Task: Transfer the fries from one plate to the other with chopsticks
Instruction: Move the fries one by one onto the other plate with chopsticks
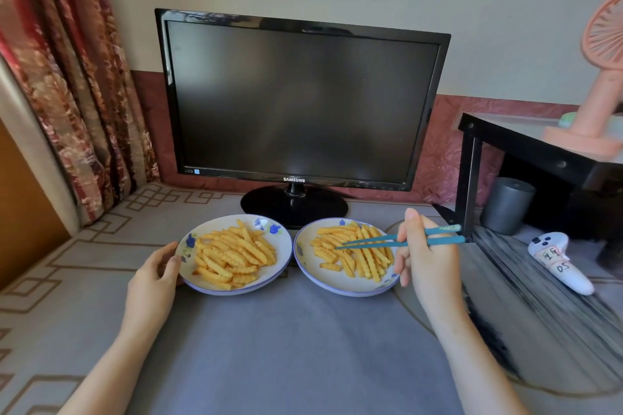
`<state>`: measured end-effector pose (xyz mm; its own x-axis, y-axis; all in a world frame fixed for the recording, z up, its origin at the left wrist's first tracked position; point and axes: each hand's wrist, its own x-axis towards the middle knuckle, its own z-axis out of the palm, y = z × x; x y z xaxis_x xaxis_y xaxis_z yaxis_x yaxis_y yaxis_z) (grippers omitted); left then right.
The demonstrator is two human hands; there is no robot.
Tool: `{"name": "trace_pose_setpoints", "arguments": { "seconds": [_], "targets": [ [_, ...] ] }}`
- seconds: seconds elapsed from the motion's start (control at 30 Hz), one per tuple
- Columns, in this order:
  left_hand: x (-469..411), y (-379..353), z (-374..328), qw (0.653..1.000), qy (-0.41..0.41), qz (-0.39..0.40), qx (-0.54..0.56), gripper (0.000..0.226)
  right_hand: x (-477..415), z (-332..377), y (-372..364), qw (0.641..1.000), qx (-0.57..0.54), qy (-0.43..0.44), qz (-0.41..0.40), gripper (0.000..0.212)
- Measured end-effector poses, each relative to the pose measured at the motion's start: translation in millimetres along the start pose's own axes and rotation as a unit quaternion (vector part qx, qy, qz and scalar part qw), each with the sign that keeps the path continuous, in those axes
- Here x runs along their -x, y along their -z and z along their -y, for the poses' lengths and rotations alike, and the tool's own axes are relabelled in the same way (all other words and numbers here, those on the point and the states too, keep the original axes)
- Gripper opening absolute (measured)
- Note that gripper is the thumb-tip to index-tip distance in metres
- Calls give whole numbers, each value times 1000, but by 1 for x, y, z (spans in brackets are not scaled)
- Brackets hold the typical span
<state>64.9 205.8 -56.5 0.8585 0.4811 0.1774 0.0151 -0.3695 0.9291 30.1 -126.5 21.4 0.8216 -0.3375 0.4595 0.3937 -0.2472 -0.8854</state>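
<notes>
Crinkle-cut fries [232,256] on left plate [285,248] and right plate [323,280], side by side before a Samsung monitor [296,101] at the far edge of the table [303,330]. Right hand [428,259] gripping teal chopsticks [371,241] — tips on the right plate's fries; left hand [151,280] clasping the left plate's rim.

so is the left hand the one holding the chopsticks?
No, the right hand grips the chopsticks over the right plate, while the left hand holds the rim of the left plate.
</notes>
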Motion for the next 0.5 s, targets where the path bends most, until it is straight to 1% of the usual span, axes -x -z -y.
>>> {"name": "trace_pose_setpoints", "arguments": {
  "seconds": [0.1,0.3,0.5],
  "targets": [
    [0,0,0,1000,-2,1,-4,32,4,-1,-5,1000,1,-2,-10,44],
    [-3,1,5,1000,4,3,-5,29,5,-3,-3,997,-24,-10,-77,44],
    [-2,1,4,1000,3,5,-1,29,6,4,4,993,-48,-13,-111,43]
  ]
}}
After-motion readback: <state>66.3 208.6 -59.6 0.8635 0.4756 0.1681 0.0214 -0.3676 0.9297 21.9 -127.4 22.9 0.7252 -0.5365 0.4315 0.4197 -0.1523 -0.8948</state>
